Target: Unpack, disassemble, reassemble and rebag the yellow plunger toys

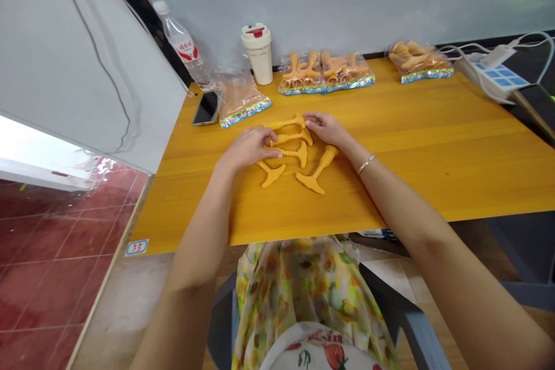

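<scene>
Several yellow plastic T-shaped pieces with ribbed shafts lie on the wooden table in front of me. My left hand [247, 149] curls over the left ends of the middle pieces, thumb and fingers around them; those ends are hidden beneath it. At the right end of the farthest T-shaped piece [284, 124], my right hand [326, 127] has its fingers closed together against the crossbar. Nearer to me, one T-shaped piece [273, 175] points out from under my left hand. Another T-shaped piece [318, 170], with a flared end, lies apart below my right hand.
Bags of similar yellow pieces [326, 72] lie along the wall, with another bag [418, 60] farther right. An opened-out clear bag [243, 101], a phone [207, 108], a water bottle [184, 46] and a lidded cup [259, 56] stand at back left. A power strip [498, 72] with cables is at right.
</scene>
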A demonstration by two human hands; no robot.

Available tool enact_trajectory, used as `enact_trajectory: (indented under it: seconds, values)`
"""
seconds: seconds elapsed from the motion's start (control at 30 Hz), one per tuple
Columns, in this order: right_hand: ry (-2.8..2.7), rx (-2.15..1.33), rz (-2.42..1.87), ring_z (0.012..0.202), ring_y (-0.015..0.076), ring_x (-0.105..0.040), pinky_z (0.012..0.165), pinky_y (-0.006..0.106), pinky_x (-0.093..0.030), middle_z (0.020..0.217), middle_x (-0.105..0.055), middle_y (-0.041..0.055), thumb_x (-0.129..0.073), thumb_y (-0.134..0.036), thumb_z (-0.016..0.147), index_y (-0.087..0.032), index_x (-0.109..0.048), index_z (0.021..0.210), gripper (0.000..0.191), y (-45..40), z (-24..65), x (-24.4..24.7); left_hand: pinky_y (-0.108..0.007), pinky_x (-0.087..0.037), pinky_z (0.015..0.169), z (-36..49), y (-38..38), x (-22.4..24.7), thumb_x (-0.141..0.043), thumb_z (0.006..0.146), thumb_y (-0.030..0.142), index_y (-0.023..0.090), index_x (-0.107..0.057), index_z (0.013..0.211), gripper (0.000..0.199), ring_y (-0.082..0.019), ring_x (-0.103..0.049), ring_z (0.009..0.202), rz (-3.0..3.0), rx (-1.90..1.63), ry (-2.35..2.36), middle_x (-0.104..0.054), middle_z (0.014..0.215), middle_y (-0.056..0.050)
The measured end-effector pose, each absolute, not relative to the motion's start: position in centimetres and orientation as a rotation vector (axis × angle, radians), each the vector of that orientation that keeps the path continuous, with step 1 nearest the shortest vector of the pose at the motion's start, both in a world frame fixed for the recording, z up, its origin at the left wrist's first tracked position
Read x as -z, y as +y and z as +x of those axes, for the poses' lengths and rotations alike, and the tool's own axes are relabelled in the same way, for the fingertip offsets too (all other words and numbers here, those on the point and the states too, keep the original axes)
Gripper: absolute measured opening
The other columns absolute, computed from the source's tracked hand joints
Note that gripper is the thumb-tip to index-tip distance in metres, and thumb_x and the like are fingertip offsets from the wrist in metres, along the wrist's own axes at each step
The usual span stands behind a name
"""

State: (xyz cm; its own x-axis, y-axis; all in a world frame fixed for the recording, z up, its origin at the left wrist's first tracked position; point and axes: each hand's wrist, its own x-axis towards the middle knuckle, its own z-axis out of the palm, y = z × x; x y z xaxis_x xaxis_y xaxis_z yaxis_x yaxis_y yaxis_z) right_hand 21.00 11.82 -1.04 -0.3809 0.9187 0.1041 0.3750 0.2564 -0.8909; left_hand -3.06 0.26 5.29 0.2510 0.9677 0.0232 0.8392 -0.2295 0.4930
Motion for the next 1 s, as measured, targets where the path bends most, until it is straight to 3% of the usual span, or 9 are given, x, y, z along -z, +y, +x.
enact_trajectory:
  seconds: [0.23,0.33,0.43,0.6,0.67,0.83,1.0]
  values:
    - [-1.764,-1.195,-1.16,0.079,0.014,-0.07,0.087,0.035,-0.062,0.101,-0.073,0.0062,-0.066,-0.02,0.093,-0.017,-0.063,0.127,0.034,11.6,20.8,1.2,-0.038,-0.046,0.087,-3.7,0.6,-5.0,-0.074,0.079,0.041,0.02,-0.066,0.101,0.031,-0.024,-0.06,0.095,2.243,-0.583,1.745,-0.063,0.099,-0.006]
    - [-1.703,-1.279,-1.112,0.076,0.0125,-0.069,0.084,0.031,-0.062,0.094,-0.072,0.0037,-0.068,-0.02,0.092,-0.018,-0.064,0.121,0.029,11.5,20.8,1.0,-0.036,-0.047,0.087,-5.2,0.0,-6.4,-0.071,0.08,0.042,0.02,-0.066,0.101,0.03,-0.023,-0.058,0.093,2.253,-0.608,1.671,-0.063,0.098,-0.005]
    - [-1.676,-1.329,-1.105,0.077,0.0123,-0.069,0.085,0.03,-0.061,0.091,-0.073,0.0027,-0.071,-0.02,0.091,-0.018,-0.066,0.116,0.025,11.5,20.8,0.9,-0.035,-0.048,0.089,-6.3,-1.1,-7.6,-0.073,0.075,0.037,0.024,-0.069,0.101,0.029,-0.021,-0.059,0.092,2.235,-0.344,1.523,-0.067,0.099,-0.002]
    - [-1.655,-1.382,-1.108,0.077,0.0114,-0.069,0.087,0.029,-0.061,0.092,-0.075,0.0025,-0.07,-0.018,0.091,-0.017,-0.067,0.115,0.024,11.3,20.9,0.7,-0.038,-0.047,0.093,-5.3,-1.8,-7.2,-0.072,0.065,0.024,0.024,-0.075,0.09,0.025,-0.03,-0.059,0.109,2.256,0.039,1.576,-0.07,0.104,-0.007]
    - [-1.66,-1.377,-1.125,0.077,0.0117,-0.069,0.088,0.03,-0.06,0.093,-0.075,0.0034,-0.067,-0.015,0.092,-0.016,-0.067,0.116,0.023,11.2,20.9,0.5,-0.037,-0.047,0.089,-4.1,-1.7,-6.7,-0.07,0.064,0.022,0.023,-0.074,0.082,0.018,-0.03,-0.062,0.104,2.262,0.101,1.537,-0.072,0.098,-0.007]
    - [-1.707,-1.355,-1.139,0.082,0.0146,-0.071,0.092,0.034,-0.06,0.098,-0.077,0.0072,-0.061,-0.014,0.095,-0.013,-0.067,0.12,0.026,11.0,21.0,0.2,-0.031,-0.042,0.065,-2.0,-1.6,-6.5,-0.067,0.065,0.025,0.023,-0.069,0.074,0.009,-0.02,-0.06,0.067,2.174,0.121,1.382,-0.069,0.072,-0.001]
    - [-1.752,-1.323,-1.106,0.084,0.0143,-0.072,0.091,0.033,-0.061,0.1,-0.078,0.0056,-0.062,-0.018,0.094,-0.017,-0.068,0.119,0.026,11.2,21.1,0.7,-0.028,-0.041,0.061,-1.5,-1.7,-7.0,-0.066,0.073,0.035,0.022,-0.058,0.078,0.015,-0.015,-0.055,0.06,2.052,-0.135,1.257,-0.063,0.067,0.002]
